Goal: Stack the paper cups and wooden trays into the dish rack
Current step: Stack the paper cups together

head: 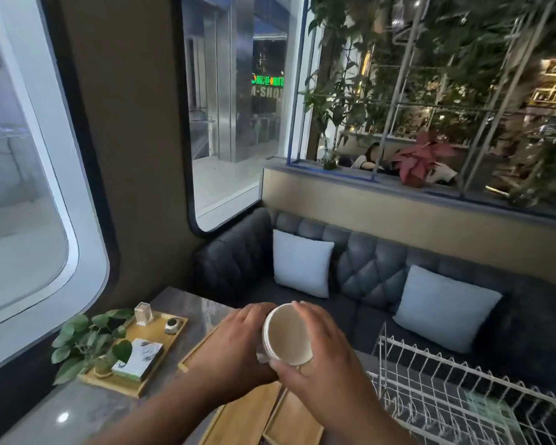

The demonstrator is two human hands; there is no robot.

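Fingers (315, 319) of the right hand (331, 361) curl over the far rim of a white paper cup (288, 335) while its thumb hooks the near rim. The left hand (235, 345) wraps round the cup's wall from the other side, its fingers bent against the paper. Both hands therefore grip the one cup, which is raised above the tabletop (77, 409) and tipped so that its open mouth faces the camera. The inside looks bare. A pale edge shows below the rim on the left, but whether that is the cup's own wall or a second cup nested under it cannot be told.

A two-handed hold of this kind suits thin paper. One hand steadies the body and the other guides the rim, so the cup is less likely to be crushed or to slip while it is turned. The tilt suggests it is being lined up for nesting or for carrying across to the right.

Directly beneath the hands lie the wooden trays (244, 419), flat on the tabletop and not yet moved. The white wire dish rack (463, 399) stands just to the right and appears to hold none of them. The task looks to be at an early stage.

A separate serving tray (154, 332) with a potted plant (87, 342) sits to the left, well away from the cup. A dark sofa (373, 255) with pale cushions (302, 261) runs behind.
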